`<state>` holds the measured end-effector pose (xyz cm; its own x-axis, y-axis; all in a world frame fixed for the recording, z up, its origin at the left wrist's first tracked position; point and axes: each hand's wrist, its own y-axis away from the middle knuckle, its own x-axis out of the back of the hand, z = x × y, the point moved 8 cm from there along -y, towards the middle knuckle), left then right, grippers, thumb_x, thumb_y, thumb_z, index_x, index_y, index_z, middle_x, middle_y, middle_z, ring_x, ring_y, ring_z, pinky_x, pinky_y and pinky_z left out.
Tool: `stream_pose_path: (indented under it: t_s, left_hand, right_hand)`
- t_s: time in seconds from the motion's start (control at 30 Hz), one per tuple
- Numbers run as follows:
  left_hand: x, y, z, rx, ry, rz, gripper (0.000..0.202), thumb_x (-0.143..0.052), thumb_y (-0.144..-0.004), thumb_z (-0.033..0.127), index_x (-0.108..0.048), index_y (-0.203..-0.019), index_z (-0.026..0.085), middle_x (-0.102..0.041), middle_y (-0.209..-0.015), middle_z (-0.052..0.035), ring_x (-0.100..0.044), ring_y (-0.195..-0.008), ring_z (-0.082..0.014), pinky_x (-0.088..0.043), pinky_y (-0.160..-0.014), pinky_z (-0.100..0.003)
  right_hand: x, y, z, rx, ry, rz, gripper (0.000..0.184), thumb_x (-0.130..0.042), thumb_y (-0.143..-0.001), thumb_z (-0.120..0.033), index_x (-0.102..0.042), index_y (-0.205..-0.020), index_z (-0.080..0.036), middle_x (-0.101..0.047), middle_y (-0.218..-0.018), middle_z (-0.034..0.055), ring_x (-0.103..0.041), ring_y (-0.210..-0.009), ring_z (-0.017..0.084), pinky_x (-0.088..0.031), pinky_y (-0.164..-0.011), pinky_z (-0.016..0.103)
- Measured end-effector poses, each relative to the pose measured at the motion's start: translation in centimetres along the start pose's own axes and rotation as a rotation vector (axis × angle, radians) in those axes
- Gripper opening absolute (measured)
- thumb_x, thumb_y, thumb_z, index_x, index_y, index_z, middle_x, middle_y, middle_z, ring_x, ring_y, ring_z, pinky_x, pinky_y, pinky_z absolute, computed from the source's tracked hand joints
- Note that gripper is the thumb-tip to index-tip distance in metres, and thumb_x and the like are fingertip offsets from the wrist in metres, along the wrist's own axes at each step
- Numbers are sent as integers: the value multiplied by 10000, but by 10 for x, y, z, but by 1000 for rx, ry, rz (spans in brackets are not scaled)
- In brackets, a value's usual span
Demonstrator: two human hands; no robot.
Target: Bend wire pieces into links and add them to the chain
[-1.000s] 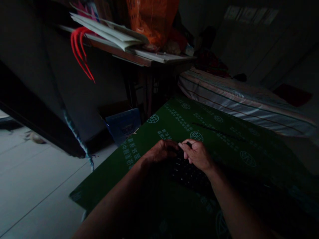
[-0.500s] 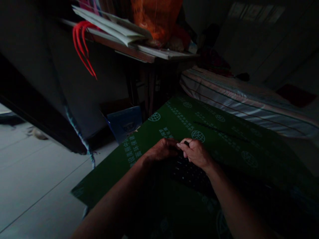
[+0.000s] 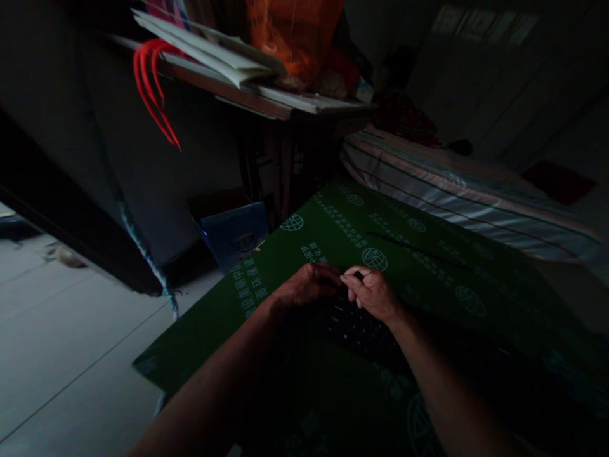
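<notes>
Pinching a small dark piece (image 3: 358, 275) in the right hand (image 3: 375, 295) at the far-left end of the black keyboard (image 3: 364, 333) on the green board (image 3: 204, 343), keeping the left hand (image 3: 311, 284), of indeterminable grip, just beside, and showing virtually no shift, hence no visible progress.

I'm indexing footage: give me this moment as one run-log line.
left hand: at black keyboard, grip unclear | right hand: gripping small dark object over keyboard | keyboard: on green board | dark strip: lying beyond hands
</notes>
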<state>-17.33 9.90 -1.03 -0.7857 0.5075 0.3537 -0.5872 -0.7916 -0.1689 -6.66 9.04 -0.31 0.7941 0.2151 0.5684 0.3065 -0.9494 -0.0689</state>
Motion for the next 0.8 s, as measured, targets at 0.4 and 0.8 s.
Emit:
stream_pose_path:
  t_s: [0.4, 0.8]
  left_hand:
    - [-3, -1, 3, -39, -112, -22, 176, -579, -752, 189, -693, -882, 157, -641, -932, -52, -582, -890, -173, -460, -806, -275]
    - [-4, -1, -5, -21, -101, 25, 149, -592, -740, 162, -710, -831, 168, -633, -929, -47, -592, -854, -160, -460, -790, -269]
  right_hand:
    - [1, -4, -1, -49, 8, 82, 203, -602, -728, -378, -581, -707, -177, -499, -454, -55, -430, -390, 82, -339, -417, 182]
    - [5, 1, 1, 29, 144, 413, 75, -526, -718, -269, -556, -740, -204, -619, -637, 17, -574, -583, 160, -429, -553, 237]
